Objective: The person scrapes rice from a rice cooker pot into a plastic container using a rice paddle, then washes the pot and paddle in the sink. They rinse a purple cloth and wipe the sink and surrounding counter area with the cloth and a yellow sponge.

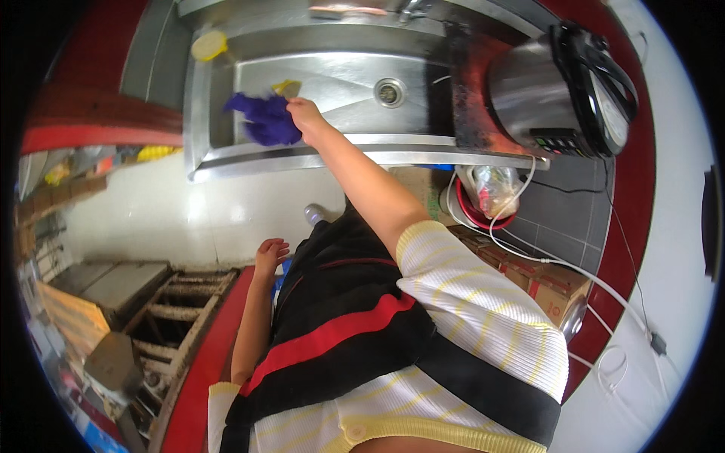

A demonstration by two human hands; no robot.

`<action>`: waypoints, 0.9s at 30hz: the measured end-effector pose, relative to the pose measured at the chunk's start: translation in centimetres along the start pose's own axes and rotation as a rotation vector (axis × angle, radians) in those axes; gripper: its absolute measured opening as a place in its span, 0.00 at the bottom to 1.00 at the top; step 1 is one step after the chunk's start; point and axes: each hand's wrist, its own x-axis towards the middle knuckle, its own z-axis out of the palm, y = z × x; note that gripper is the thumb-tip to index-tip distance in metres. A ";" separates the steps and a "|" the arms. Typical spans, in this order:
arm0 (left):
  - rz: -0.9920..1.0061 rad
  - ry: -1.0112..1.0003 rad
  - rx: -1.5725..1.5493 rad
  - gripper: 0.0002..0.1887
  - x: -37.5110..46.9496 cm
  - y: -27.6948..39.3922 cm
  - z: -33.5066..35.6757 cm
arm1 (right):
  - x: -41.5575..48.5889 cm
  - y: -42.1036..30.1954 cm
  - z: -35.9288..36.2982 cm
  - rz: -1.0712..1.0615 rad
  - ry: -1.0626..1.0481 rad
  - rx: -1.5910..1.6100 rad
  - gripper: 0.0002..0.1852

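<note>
My right hand reaches out over the stainless-steel sink and grips a purple cloth. The cloth is bunched and blurred, hanging over the left part of the basin near its front rim. Just behind it in the basin sits a small yellow-and-grey item, partly covered and too blurred to name. Low at my side, away from the sink, my left hand holds nothing, its fingers loosely curled and apart.
A round yellow item rests on the sink's left rim. An electric pressure cooker stands on a stained board at right. Below are a red-rimmed bucket with a plastic bag, cables and cardboard boxes. A metal rack is at lower left.
</note>
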 end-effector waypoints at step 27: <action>-0.091 0.035 -0.044 0.12 -0.8 -0.5 0.2 | -14.4 1.8 -25.7 -0.447 0.813 -1.392 0.17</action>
